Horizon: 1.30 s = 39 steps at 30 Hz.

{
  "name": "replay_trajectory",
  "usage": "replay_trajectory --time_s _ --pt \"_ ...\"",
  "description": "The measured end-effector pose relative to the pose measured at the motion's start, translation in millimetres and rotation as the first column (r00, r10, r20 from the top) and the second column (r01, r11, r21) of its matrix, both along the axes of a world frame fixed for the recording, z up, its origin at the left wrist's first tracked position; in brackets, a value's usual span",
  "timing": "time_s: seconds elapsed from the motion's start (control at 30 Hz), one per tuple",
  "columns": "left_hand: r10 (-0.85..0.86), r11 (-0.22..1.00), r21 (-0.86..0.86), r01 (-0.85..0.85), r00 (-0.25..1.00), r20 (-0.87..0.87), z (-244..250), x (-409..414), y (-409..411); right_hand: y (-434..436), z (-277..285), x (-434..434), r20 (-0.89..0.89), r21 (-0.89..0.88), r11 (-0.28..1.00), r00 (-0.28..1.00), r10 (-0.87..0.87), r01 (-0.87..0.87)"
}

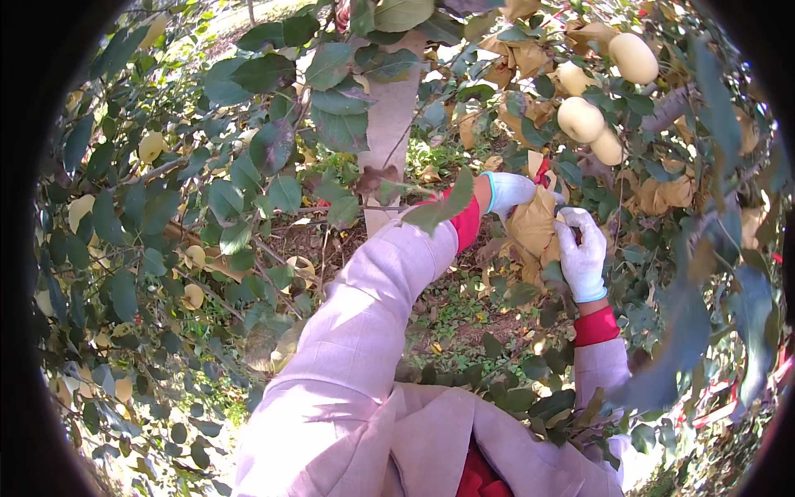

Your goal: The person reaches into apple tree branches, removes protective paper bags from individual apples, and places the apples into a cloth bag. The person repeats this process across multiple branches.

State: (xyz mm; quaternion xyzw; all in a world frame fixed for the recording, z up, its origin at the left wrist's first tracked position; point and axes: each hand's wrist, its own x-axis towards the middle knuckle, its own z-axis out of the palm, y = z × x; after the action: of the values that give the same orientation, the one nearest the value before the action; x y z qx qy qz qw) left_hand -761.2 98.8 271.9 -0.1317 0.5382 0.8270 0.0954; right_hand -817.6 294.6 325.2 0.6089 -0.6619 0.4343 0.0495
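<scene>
My left hand [512, 191], in a white glove with a light blue cuff, holds the upper part of a tan paper fruit bag [532, 225] on a tree branch. At the bag's right side, my right hand [581, 247], gloved the same way, pinches its edge between thumb and fingers. Red lining shows at the bag's top, just above both hands. The bag's contents are hidden. Pale yellow apples [581, 119] hang above and to the right of my hands, free of paper.
Leafy branches surround me, with a few leaves [442, 205] close before my left forearm. A pale tree trunk [388, 118] rises ahead. More bags [667, 194] are at the right, and more pale apples [151, 146] at the left. Below lies soil with low weeds.
</scene>
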Motion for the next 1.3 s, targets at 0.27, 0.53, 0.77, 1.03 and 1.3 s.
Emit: replay_trajectory --time_s 0.27,0.53,0.77,1.03,1.3 --pt "-0.077 0.939 -0.34 -0.041 0.942 -0.327 109 57 56 93 94 61 -0.346 -0.273 0.949 0.937 0.056 -0.157" --pt "-0.236 0.902 -0.424 -0.08 0.732 -0.639 192 83 197 235 141 96 -0.334 -0.547 0.836 0.927 -0.167 -0.046" --pt "-0.288 0.82 0.438 0.369 0.927 -0.242 109 106 345 354 77 211 0.038 -0.54 0.657 0.795 -0.605 0.526" --pt "-0.594 0.715 0.546 0.437 0.792 0.144 -64 224 453 420 -86 383 0.528 -0.318 0.375 0.491 -0.693 0.871" --pt "-0.766 0.609 0.465 0.642 0.627 0.138 -95 316 542 473 -95 489 0.838 -0.087 0.064 0.108 -0.534 0.994"
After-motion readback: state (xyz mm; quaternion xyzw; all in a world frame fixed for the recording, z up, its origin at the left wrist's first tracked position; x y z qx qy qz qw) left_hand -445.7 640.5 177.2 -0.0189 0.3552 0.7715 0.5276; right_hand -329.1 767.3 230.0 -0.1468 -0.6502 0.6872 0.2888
